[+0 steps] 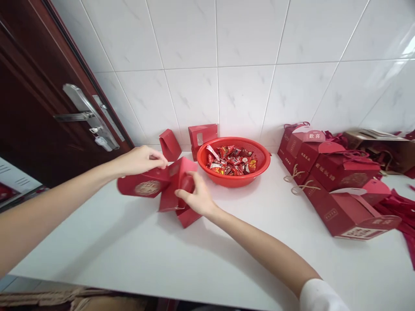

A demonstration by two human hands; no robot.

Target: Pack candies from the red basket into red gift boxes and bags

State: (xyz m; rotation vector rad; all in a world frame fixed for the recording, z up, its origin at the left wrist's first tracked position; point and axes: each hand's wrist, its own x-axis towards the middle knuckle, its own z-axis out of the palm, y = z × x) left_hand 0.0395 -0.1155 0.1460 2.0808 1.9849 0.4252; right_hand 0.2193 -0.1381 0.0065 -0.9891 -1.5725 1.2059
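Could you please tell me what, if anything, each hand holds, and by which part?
The right hand grips a red carton by its side. The left hand is at the upper edge of the gold-emblem panel; whether it pinches is unclear.

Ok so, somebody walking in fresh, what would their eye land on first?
Probably the bright red basket of shiny wrapped packets, near the tiled wall. Then the left hand and right hand, busy with red cartons just left of it. Farther right, a cluster of dark red boxes stands out against the white table.
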